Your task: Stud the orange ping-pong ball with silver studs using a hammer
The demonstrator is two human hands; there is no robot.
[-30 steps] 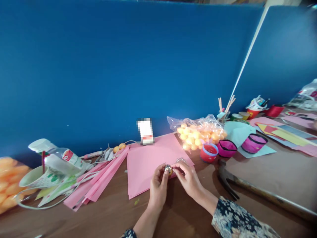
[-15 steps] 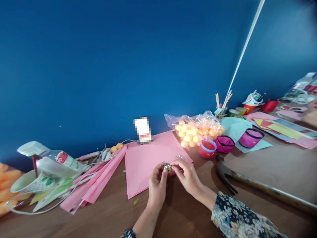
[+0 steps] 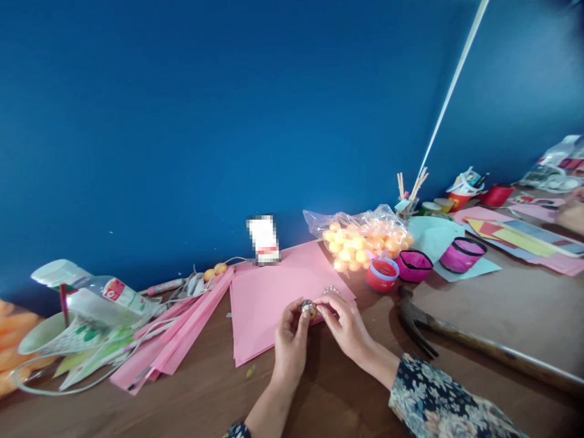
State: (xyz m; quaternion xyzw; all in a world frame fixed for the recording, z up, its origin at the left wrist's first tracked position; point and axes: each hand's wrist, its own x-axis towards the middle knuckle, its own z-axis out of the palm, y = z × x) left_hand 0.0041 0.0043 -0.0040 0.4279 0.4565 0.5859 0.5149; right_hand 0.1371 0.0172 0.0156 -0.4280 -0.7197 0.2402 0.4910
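Observation:
My left hand (image 3: 291,344) is closed, with thumb and fingers pinching a small shiny silver round piece (image 3: 307,306) that has a golden-yellow part along its lower side. My right hand (image 3: 345,325) comes in from the right, its thumb and index fingertips pressed together at the right edge of that piece. Whatever lies between those fingertips is too small to make out. Both hands are over the near part of a stack of pink paper (image 3: 269,298). Behind the right knuckles, some clear shiny beads (image 3: 330,289) lie on the paper.
A hammer (image 3: 483,344) lies on the right. Beyond it stand a red cup (image 3: 382,275) and magenta holders (image 3: 414,266), beside a bag of orange balls (image 3: 353,243). Pink strips (image 3: 182,328), a plastic bottle (image 3: 118,298) and a patterned cup (image 3: 45,334) crowd the left. Another person's hand (image 3: 572,216) shows far right.
The camera view shifted slightly at first, then held nearly still. Both hands stay together around the silver piece, which looks slightly turned in the left fingers.

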